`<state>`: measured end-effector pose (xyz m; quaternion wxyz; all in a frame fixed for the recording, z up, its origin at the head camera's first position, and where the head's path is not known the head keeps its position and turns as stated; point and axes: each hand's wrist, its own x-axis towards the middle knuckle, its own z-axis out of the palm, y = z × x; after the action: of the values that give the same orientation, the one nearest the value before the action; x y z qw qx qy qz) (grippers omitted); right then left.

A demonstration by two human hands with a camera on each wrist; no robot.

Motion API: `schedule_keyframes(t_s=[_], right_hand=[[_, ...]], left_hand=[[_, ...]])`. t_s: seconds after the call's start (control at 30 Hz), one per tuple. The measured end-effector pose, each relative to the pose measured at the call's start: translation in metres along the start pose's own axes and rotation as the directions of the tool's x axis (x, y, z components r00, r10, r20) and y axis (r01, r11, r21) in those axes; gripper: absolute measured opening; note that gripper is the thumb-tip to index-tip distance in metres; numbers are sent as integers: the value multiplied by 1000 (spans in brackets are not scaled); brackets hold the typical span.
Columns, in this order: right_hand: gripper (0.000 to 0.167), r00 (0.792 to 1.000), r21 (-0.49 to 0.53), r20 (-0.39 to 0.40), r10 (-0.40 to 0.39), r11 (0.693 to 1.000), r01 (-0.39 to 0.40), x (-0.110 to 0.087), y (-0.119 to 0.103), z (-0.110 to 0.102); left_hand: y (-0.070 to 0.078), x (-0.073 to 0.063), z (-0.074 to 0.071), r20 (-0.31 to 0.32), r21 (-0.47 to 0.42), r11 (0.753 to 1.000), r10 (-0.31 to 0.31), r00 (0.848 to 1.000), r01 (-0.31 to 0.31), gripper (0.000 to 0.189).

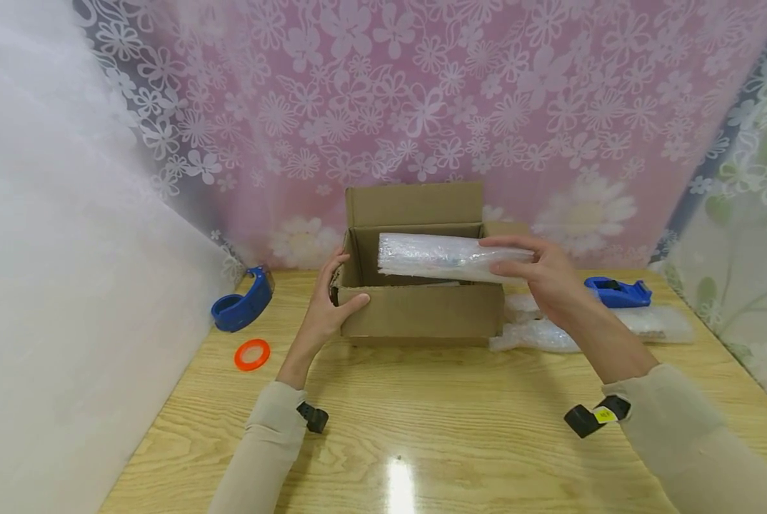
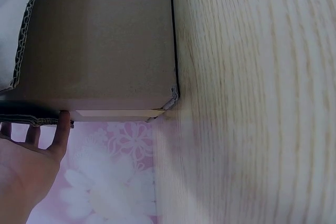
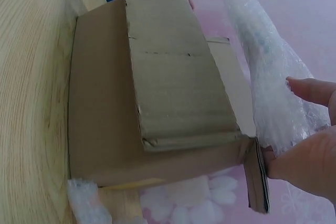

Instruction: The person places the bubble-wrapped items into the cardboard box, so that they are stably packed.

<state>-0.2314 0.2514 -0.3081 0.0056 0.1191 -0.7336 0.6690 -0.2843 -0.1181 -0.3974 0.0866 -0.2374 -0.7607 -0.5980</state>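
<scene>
An open cardboard box [image 1: 422, 314] stands on the table with its flaps folded out. My left hand [image 1: 328, 303] grips its left front corner, thumb over the front flap and fingers at the side flap; in the left wrist view the fingers [image 2: 61, 135] curl at the flap's edge. A long bubble-wrapped bundle [image 1: 435, 255] lies level over the box opening, and my right hand [image 1: 540, 275] holds its right end between thumb and fingers. The right wrist view shows the bundle [image 3: 268, 72] above the box's side flap [image 3: 257, 182]. What is inside the wrap is hidden.
More bubble-wrapped pieces [image 1: 663, 323] lie right of the box, with a blue tape dispenser [image 1: 621, 293] behind them. To the left are another blue dispenser [image 1: 245, 303] and an orange ring [image 1: 252, 355]. A flowered curtain [image 1: 422, 107] hangs behind the wooden table [image 1: 460, 428].
</scene>
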Motion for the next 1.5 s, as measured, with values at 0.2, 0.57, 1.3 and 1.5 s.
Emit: schedule_keyframes(t_s=[0.2, 0.57, 1.3, 1.5], right_hand=[[39, 998, -69, 11, -66, 995, 67, 17, 1, 17], [36, 998, -163, -14, -68, 984, 65, 32, 6, 39], [33, 1000, -362, 25, 2, 932, 7, 45, 23, 49], [32, 997, -426, 71, -19, 903, 47, 45, 25, 53]], left_hand=[[-3, 4, 0, -1, -1, 1000, 4, 1000, -4, 79], [-38, 12, 0, -20, 41, 999, 1, 1000, 0, 79], [-36, 11, -1, 0, 26, 1000, 1, 1000, -1, 84], [-36, 9, -1, 5, 28, 1000, -3, 1000, 2, 83]])
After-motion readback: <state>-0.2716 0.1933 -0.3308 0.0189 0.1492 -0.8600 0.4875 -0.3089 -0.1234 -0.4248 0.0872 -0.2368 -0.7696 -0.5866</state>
